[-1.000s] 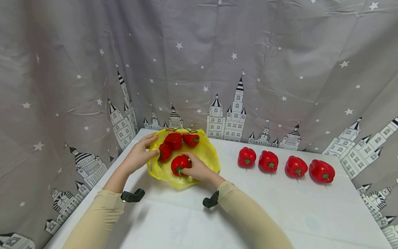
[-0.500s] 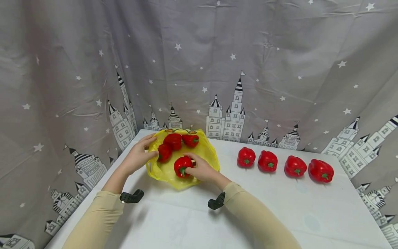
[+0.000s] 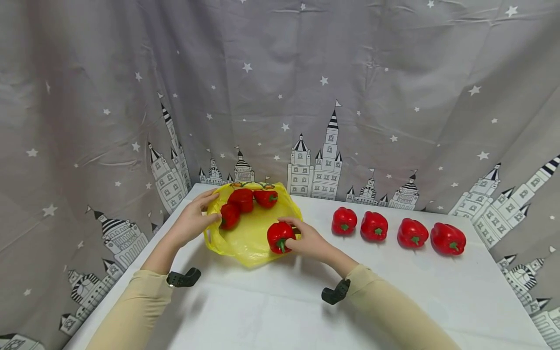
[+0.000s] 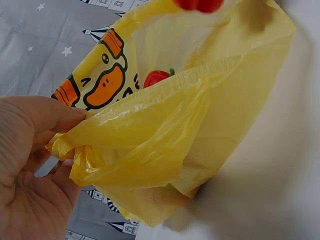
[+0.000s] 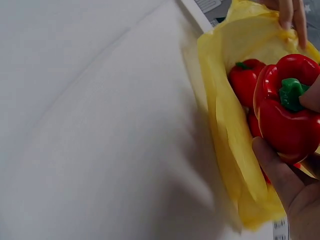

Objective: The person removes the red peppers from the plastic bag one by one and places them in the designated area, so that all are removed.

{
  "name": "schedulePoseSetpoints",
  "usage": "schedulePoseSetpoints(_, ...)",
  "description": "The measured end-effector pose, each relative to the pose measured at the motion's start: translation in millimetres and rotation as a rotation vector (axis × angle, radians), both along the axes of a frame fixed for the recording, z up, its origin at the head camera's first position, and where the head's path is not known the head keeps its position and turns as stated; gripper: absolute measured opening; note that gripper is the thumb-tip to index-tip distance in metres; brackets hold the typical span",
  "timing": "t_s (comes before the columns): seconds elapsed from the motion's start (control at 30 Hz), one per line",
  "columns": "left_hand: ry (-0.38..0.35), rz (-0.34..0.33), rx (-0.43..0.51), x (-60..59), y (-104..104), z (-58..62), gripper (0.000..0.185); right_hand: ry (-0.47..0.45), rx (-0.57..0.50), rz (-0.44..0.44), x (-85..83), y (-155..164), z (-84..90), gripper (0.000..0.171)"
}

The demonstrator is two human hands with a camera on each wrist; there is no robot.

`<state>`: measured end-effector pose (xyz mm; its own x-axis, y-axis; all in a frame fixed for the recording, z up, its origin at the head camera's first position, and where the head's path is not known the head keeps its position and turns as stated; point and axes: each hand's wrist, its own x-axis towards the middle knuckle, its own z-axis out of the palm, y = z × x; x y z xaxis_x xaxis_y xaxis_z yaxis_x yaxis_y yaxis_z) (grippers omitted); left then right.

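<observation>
A yellow plastic bag [image 3: 251, 238] with a printed duck face [image 4: 107, 82] lies with its mouth open on the white table. My left hand [image 3: 194, 218] pinches the bag's left rim between thumb and fingers. My right hand [image 3: 309, 240] holds a red bell pepper [image 3: 278, 238] by its side at the bag's right edge, the thumb against the green stem [image 5: 291, 93]. Three more red bell peppers rest inside the bag: a left one [image 3: 229, 216], a middle one [image 3: 241, 199] and a right one [image 3: 266, 198].
Several red bell peppers stand in a row on the right of the table, from the nearest to the bag [image 3: 344, 221] to the outermost pepper [image 3: 448, 238]. A grey curtain [image 3: 262, 87] printed with castles and stars hangs behind the white table [image 3: 262, 311].
My right hand has moved right with the bell pepper, from over the middle of the bag to its right edge. The left hand keeps its grip on the rim.
</observation>
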<state>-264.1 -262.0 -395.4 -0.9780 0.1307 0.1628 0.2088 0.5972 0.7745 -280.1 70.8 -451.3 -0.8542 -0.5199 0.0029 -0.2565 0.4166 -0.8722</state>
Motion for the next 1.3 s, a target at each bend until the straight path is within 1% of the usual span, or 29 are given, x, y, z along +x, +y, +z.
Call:
schedulePoseSetpoints(0.23, -0.002, -0.004, -0.003, -1.1, -0.5, -0.7, 0.062, -0.024, -0.012, -0.069, 6.8, 43.3, -1.1, 0.062)
schedulePoseSetpoints(0.47, -0.009, 0.007, -0.022, 0.1, -1.1, -1.1, 0.061, -0.044, 0.002, -0.147, 17.8, 84.4, -9.2, 0.066)
schedulePoseSetpoints(0.67, -0.009, 0.021, -0.026, -0.5, -1.6, -2.4, 0.061, -0.060, 0.028, -0.221, 29.0, 110.1, -18.7, 0.068)
schedulePoseSetpoints(0.87, -0.009, 0.015, -0.026, -1.1, -1.6, -2.3, 0.062, -0.057, 0.038, -0.286, 37.0, 122.0, -23.4, 0.070)
schedulePoseSetpoints(1.03, -0.007, 0.016, -0.018, -0.8, -1.8, -2.6, 0.061, -0.065, 0.040, -0.302, 42.0, 126.9, -24.8, 0.069)
schedulePoseSetpoints(1.3, 0.000, -0.001, -0.014, -1.2, -0.3, -2.1, 0.061, -0.079, 0.022, -0.320, 45.7, 130.5, -26.2, 0.069)
